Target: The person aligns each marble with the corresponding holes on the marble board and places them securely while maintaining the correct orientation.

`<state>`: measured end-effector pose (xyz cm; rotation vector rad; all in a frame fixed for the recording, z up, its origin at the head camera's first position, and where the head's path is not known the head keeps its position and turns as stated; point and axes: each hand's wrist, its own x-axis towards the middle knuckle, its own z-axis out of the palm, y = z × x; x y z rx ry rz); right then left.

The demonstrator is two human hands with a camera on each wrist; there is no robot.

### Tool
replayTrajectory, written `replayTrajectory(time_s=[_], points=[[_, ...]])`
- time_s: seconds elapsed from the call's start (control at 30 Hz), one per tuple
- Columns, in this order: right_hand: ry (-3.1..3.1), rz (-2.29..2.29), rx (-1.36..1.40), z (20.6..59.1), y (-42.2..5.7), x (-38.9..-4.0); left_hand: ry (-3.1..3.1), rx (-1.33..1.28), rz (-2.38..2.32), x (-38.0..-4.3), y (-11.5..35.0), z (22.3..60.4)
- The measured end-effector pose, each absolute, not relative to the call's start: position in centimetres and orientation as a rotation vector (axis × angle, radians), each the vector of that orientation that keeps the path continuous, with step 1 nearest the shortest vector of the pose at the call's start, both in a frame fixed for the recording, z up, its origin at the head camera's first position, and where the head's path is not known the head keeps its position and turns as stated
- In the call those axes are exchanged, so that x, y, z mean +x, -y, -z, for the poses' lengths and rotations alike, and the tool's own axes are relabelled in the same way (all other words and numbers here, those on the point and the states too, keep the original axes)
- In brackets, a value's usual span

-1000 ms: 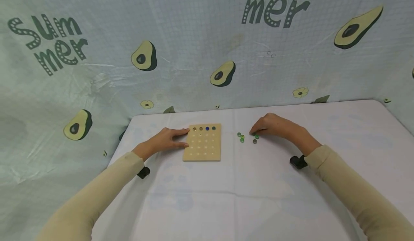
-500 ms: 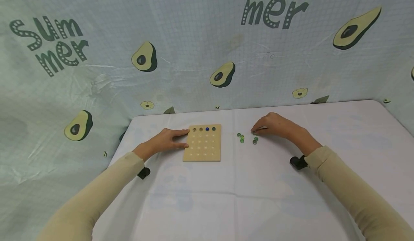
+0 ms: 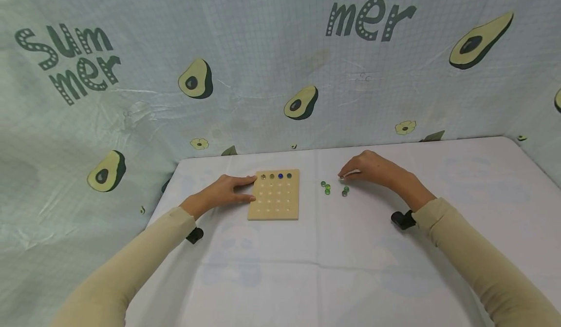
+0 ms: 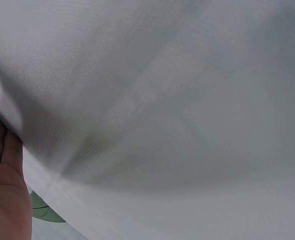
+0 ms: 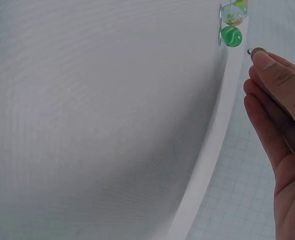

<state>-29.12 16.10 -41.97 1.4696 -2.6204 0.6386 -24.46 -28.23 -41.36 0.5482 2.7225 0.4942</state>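
A square wooden board (image 3: pixel 276 204) with rows of shallow dimples lies on the table, several marbles (image 3: pixel 280 176) filling its far row. My left hand (image 3: pixel 222 189) rests at its left edge, index finger at the upper corner and thumb lower down, both extended. To the right of the board, my right hand (image 3: pixel 370 167) pinches a small glassy marble (image 5: pixel 250 51) between thumb and index finger, mostly covered by them. Near that hand sit a green marble (image 5: pixel 231 36) and a clear one (image 5: pixel 232 15). Three greenish marbles (image 3: pixel 327 186) cluster closer to the board.
A white cloth covers the table (image 3: pixel 280 278). Behind it hangs a pale curtain (image 3: pixel 245 73) printed with avocados and lettering. A small black device (image 3: pixel 403 220) is strapped under the right wrist, and another (image 3: pixel 195 235) under the left.
My right hand has picked out one marble from the right-hand group and raised it slightly, drawing it away from the two left there. The left hand and board stay put.
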Motion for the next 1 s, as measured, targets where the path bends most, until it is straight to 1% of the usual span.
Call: replayTrajectory(time_s=[0.47, 1.0], points=[[2.59, -0.685, 1.479, 41.6, -15.8, -29.0, -2.718, 0.556, -0.483, -24.5, 28.2, 41.3], [2.627, -0.757, 1.433, 41.6, -14.2, -28.8, -2.719, 0.579, -0.509, -23.9, 28.2, 40.9]])
